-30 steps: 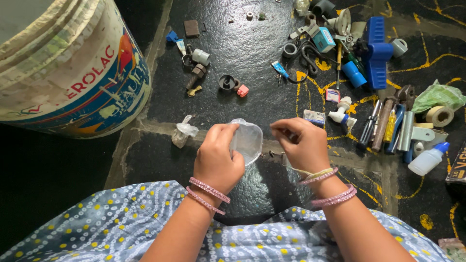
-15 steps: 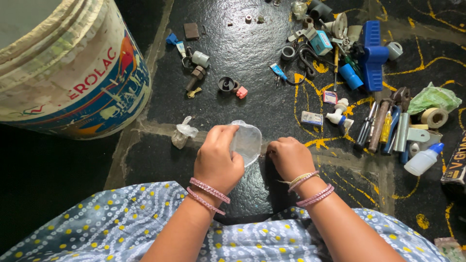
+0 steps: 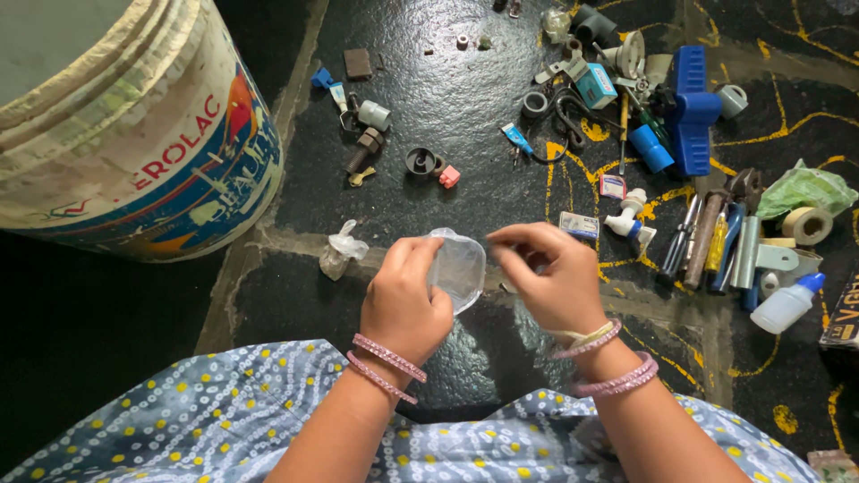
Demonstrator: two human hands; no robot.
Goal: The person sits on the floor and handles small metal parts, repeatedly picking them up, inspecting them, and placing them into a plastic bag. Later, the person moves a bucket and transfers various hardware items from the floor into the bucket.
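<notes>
My left hand (image 3: 403, 300) grips a small clear plastic bag (image 3: 458, 268) by its edge and holds it open just above the dark stone floor. My right hand (image 3: 553, 279) hovers right beside the bag's mouth with thumb and fingertips pinched together. Whatever sits between those fingertips is too small to see. Both wrists wear pink bangles. My lap, in blue dotted cloth, fills the bottom of the view.
A large paint bucket (image 3: 134, 134) stands at the left. A crumpled clear bag (image 3: 341, 249) lies left of my hands. Small fittings (image 3: 420, 161), a blue plastic handle (image 3: 693, 107), screwdrivers (image 3: 707, 237), a tape roll (image 3: 808, 224) and a white bottle (image 3: 787, 302) litter the floor ahead and right.
My right hand dropped to the floor beside the bag, then rose again to the bag's mouth with pinched fingers. My left hand kept the bag still.
</notes>
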